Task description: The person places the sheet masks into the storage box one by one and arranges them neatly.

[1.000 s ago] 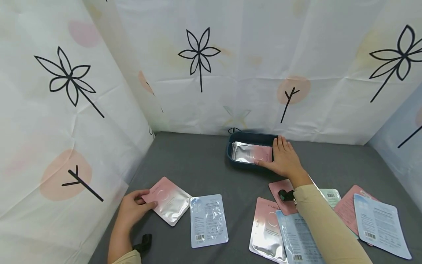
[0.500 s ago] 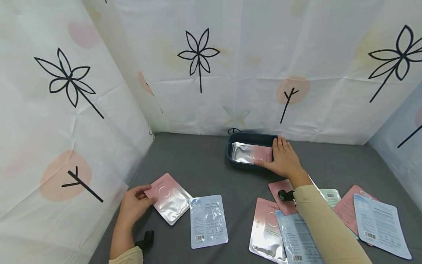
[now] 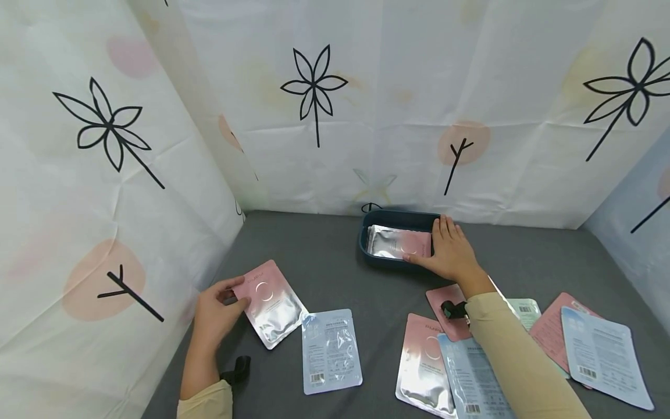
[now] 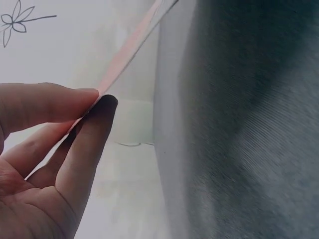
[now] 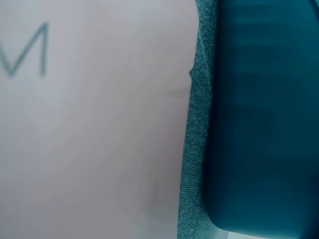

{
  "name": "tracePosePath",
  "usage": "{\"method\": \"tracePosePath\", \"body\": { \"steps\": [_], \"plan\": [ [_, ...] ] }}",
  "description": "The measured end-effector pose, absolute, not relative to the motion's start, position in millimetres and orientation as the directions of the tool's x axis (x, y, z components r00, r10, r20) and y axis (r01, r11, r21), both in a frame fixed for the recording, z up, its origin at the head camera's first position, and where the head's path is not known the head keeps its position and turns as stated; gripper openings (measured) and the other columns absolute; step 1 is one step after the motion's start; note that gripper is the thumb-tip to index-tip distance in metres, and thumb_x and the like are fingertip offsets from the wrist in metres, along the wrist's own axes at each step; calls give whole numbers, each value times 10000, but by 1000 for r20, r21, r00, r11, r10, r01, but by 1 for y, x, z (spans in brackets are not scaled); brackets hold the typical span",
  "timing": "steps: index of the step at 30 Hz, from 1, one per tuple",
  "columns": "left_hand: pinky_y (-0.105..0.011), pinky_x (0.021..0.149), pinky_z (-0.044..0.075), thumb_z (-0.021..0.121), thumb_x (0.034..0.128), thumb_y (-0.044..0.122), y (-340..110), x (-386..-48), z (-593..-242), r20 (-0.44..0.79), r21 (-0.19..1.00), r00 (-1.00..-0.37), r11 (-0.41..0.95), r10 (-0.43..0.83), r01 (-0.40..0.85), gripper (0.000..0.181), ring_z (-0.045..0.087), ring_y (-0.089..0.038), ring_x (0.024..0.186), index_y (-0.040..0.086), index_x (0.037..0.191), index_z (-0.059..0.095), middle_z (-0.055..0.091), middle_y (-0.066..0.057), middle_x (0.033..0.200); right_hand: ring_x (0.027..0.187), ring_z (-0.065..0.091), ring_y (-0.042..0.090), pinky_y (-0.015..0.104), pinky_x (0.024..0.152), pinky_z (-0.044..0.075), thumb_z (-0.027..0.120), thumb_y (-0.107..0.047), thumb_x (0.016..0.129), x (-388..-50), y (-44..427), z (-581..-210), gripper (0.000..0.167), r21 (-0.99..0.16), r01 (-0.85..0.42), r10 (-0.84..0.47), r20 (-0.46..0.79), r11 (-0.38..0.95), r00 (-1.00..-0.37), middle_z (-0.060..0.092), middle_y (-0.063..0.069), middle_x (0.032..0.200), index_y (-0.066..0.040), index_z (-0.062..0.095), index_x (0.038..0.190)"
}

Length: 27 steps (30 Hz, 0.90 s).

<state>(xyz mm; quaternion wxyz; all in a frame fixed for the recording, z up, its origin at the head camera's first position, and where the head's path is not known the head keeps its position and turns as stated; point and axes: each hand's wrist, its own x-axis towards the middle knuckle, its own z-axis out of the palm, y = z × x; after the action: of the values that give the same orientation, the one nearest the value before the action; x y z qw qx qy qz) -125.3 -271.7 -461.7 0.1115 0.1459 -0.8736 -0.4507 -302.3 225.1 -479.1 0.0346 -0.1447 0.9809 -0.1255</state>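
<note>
My left hand (image 3: 220, 308) pinches the pink corner of a pink-and-silver sheet-mask sachet (image 3: 272, 308) between thumb and fingers. In the left wrist view the sachet (image 4: 127, 52) shows edge-on and tilted. Its lower end in the head view meets the top of a pale blue sachet (image 3: 331, 352). With fingers extended, my right hand (image 3: 452, 253) rests on the right end of a dark blue plastic box (image 3: 400, 218). Its thumb reaches over the near side, above pink-and-silver sachets (image 3: 389, 241) lying inside. The right wrist view shows the box wall (image 5: 264, 124), but not the hand.
Under my right forearm lie more sachets: pink-and-silver (image 3: 426, 366), light blue (image 3: 478, 372) and pink (image 3: 445, 299). Farther right are green (image 3: 525, 311), pink (image 3: 555, 326) and pale blue (image 3: 604, 355) ones. A patterned white cloth (image 3: 392, 116) stands behind the grey table (image 3: 303, 256).
My left hand has moved up and slightly right, turning the pinched sachet steeper as its pink end rises. The right hand and the box stay put.
</note>
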Motion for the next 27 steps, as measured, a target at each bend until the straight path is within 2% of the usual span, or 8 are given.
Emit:
{"method": "tracePosePath", "body": {
  "steps": [5, 8, 11, 19, 27],
  "plan": [
    [-97, 782, 510, 791, 914, 8, -268, -129, -455, 77, 872, -940, 480, -333, -98, 440, 659, -184, 1115, 43, 1347, 724, 705, -169, 1367, 1645, -21, 478, 619, 1327, -10, 543, -842, 902, -303, 226, -480, 1324, -260, -274, -291, -26, 926, -956, -31, 313, 1751, 124, 29, 1647],
    [-103, 787, 524, 800, 910, -4, -265, -131, -452, 72, 902, -943, 425, -324, -77, 453, 642, -67, 1076, 45, 1353, 722, 698, -158, 1383, 1645, -14, 479, 619, 1328, -6, 536, -855, 894, -303, 226, -481, 1334, -257, -272, -288, -26, 927, -957, -14, 316, 1752, 123, 34, 1648],
    [-112, 795, 534, 804, 903, -20, -261, -134, -450, 85, 923, -945, 382, -315, -44, 461, 636, -4, 1052, 48, 1351, 724, 696, -149, 1387, 1646, -14, 475, 616, 1329, -6, 529, -865, 890, -302, 226, -482, 1340, -253, -272, -287, -25, 928, -958, -9, 314, 1753, 122, 34, 1649],
    [-127, 821, 543, 794, 895, -48, -249, -144, -442, 159, 938, -945, 341, -285, 55, 443, 656, -24, 1057, 47, 1325, 739, 708, -162, 1352, 1646, -17, 477, 617, 1328, -11, 547, -836, 901, -302, 225, -480, 1322, -258, -271, -287, -25, 927, -958, -23, 313, 1752, 125, 30, 1647],
    [-138, 836, 553, 766, 873, -128, -234, -158, -433, 241, 938, -941, 306, -238, 163, 436, 662, -49, 1038, -20, 1294, 735, 712, -223, 1296, 1646, -20, 476, 618, 1328, -13, 556, -838, 894, -303, 225, -480, 1331, -264, -270, -286, -24, 926, -958, -25, 318, 1750, 127, 33, 1647]
  ]
}}
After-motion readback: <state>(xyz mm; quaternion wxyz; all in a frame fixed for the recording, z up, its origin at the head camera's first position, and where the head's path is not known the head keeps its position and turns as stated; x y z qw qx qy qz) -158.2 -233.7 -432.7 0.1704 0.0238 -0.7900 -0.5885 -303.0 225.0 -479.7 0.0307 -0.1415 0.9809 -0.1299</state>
